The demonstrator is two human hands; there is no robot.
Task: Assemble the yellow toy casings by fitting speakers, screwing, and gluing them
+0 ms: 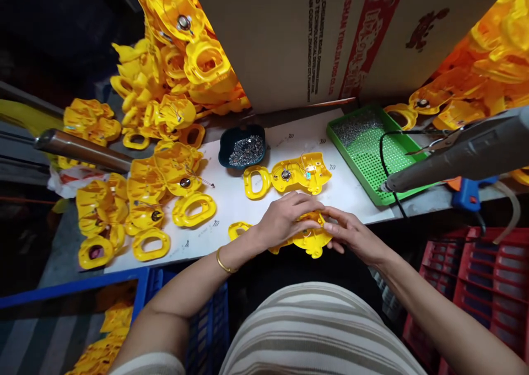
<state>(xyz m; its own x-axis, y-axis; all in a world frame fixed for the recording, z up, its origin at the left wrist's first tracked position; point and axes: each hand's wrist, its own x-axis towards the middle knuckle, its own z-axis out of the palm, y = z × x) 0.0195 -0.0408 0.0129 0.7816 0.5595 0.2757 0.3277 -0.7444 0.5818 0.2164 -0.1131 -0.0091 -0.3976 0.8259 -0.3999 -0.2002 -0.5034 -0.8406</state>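
Observation:
Both of my hands are at the table's front edge on a yellow plastic shell (313,244) with a ring-shaped handle (238,230) at its left end. My left hand (287,215) reaches over the top of the shell, closed on it and covering its middle. From the right, my right hand (354,236) grips the shell's other end between thumb and fingers. Just beyond my hands lies another yellow shell half (295,175), its inside facing up, with a round metal part, thin wires and a small green piece in it.
A dark bowl of small screws (247,150) and a green perforated tray (374,193) stand on the table. Yellow shells (144,193) are piled at left. Behind is a cardboard box (285,44). At right are a grey arm (454,157), a blue glue gun (467,193) and red crates (475,276).

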